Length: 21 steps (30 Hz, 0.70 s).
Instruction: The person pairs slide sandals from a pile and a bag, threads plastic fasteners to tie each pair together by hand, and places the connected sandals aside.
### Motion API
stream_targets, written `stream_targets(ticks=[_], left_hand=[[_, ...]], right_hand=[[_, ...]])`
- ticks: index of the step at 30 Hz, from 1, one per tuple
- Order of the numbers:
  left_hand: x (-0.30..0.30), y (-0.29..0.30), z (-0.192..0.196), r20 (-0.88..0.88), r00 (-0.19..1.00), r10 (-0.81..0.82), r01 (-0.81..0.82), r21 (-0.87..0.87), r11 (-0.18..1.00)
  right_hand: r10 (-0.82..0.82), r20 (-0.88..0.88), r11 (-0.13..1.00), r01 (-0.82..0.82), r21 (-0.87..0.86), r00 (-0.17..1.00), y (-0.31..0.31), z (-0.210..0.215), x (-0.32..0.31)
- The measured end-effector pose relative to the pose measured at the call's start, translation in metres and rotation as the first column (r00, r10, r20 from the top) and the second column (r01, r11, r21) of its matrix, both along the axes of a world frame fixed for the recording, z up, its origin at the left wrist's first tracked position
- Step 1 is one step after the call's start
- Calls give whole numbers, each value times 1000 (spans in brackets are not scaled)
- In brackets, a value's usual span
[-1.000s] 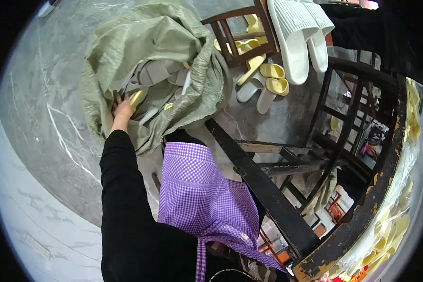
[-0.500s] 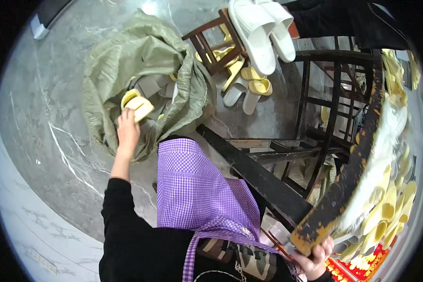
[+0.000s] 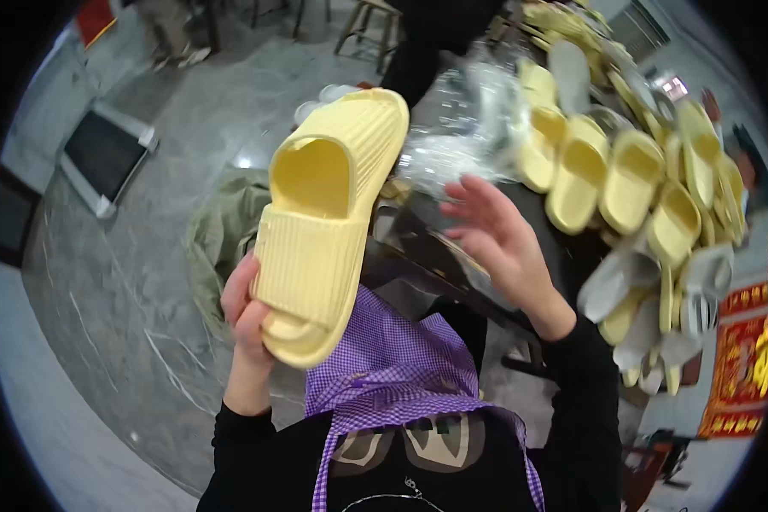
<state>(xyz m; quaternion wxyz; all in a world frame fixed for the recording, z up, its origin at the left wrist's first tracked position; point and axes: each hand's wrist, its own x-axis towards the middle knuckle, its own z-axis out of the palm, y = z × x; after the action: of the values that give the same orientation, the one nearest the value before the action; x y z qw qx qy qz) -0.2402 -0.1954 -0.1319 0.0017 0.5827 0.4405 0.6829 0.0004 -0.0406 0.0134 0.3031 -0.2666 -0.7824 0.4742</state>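
My left hand (image 3: 246,311) grips a pair of pale yellow slippers (image 3: 307,264) from the side, raised tilted in front of me. They have ribbed straps and look pressed together heel to toe. To their right, my right hand (image 3: 503,243) is open with fingers spread, holding nothing, above the near edge of the dark table (image 3: 439,239). Beyond that hand, a row of yellow slippers (image 3: 578,175) lies on the table, with grey slippers (image 3: 619,277) among more yellow ones at the right.
Crumpled clear plastic (image 3: 465,128) lies on the table beyond my right hand. A green woven sack (image 3: 222,230) stands on the floor at left, partly hidden by the slippers. Farther off are a wooden stool (image 3: 367,19) and a dark framed panel (image 3: 107,158).
My left hand has lifted the yellow slippers out of the sack to chest height. My right hand has let go of the table's corner and risen open. The view has tipped up toward the tabletop.
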Motion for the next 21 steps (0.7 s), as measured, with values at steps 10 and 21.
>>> stream_targets(ticks=[10, 21], left_hand=[[101, -7, 79, 5, 733, -680, 652, -291, 700], [169, 9, 99, 862, 190, -469, 895, 45, 444]], right_hand=[[-484, -452, 423, -252, -871, 749, -16, -12, 128], [-704, -511, 580, -17, -815, 494, -48, -39, 175]])
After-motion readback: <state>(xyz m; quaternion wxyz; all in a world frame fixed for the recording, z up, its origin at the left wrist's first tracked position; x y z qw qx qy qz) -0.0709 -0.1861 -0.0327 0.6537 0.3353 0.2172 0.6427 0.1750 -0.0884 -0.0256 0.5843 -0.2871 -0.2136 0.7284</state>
